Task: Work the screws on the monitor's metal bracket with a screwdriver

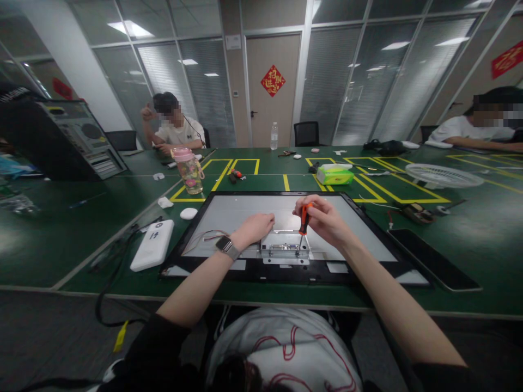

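A flat display panel [229, 215] with a black frame lies on the green table in front of me. Near its front edge sits a metal bracket [286, 249] with screw holes. My right hand [321, 215] grips an orange and black screwdriver [304, 220] by the handle, its shaft pointing down at the bracket's right part. Whether the tip sits in a screw cannot be made out. My left hand [257, 227], with a watch [226, 246] on the wrist, rests over the panel at the bracket's left. Its fingers are curled, and what they hold, if anything, is hidden.
Left of the panel lie a white power bank [153, 245] and a white mouse [188, 213]; a pink-lidded bottle [190, 171] stands behind. A black phone [433, 258] lies at the right, a tissue pack [335, 174] beyond the panel. A computer tower [81, 139] stands far left. Two people sit across.
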`<state>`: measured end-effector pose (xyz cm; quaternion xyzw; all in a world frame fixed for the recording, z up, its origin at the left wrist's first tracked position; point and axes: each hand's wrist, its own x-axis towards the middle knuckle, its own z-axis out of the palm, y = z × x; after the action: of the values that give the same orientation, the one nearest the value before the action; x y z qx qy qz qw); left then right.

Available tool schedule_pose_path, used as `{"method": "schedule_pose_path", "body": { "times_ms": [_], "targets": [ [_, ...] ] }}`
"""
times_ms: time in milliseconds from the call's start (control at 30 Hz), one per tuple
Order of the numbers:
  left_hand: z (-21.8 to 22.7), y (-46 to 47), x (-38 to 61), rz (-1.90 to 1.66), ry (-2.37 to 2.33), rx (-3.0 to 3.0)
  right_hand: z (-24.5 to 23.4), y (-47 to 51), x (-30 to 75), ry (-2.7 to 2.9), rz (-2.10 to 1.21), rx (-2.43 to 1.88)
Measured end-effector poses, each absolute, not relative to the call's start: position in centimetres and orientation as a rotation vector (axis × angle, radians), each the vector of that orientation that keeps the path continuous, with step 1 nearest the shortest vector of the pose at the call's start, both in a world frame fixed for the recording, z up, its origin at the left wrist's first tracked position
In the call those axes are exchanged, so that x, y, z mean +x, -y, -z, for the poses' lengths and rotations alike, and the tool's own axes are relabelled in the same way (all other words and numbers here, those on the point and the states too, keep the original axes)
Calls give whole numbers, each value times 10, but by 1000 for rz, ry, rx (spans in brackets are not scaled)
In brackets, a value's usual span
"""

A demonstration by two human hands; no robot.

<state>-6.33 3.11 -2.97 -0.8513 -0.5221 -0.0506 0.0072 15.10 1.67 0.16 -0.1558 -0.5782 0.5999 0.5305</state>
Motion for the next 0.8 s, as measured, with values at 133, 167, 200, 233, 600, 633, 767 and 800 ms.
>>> {"method": "schedule_pose_path", "body": {
  "times_ms": [133, 167, 200, 233, 600, 633, 767, 800],
  "targets": [
    [29, -24, -57, 71, 1452, -2507, -2, -17, 151, 1385, -1376, -370],
    [28, -21, -54, 63, 1391, -2474, -1, -17, 151, 1377, -1374, -379],
    [28, -18, -51, 65, 1344, -2439, -1, -17, 151, 1367, -1375, -388],
    [27, -16, -47, 64, 1296, -2422, 0, -18, 151, 1355, -1382, -397],
    [26, -9, -39, 20, 1228, -2384, 0, -21, 150, 1427, -1384, -439],
    [25, -8, -39, 11, 1225, -2382, 0, -21, 149, 1436, -1355, -446],
    [23, -6, -37, -1, 1225, -2396, -1, -20, 149, 1432, -1168, -477],
    [23, -6, -36, 6, 1225, -2403, -1, -20, 149, 1425, -1148, -475]
  ]
}}
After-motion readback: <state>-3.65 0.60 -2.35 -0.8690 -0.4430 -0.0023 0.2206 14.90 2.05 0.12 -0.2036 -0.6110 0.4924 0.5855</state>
